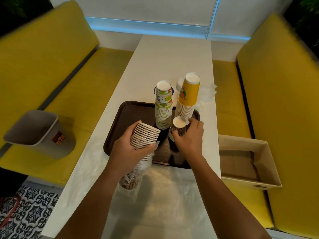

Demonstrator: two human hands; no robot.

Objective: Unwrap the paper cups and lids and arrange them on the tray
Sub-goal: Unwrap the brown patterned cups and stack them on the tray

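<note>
A dark brown tray lies on the white table. Two upside-down cup stacks stand on its far side: a white one with lime prints and a yellow one. My left hand grips a tilted stack of brown-patterned cups that still sits partly in a clear plastic sleeve. My right hand holds a short upside-down stack of the same brown cups on the tray. Clear lids lie behind the yellow stack.
Loose clear wrapping covers the near table. An open cardboard box sits on the right yellow bench. A grey bin stands on the left bench. The far half of the table is bare white surface.
</note>
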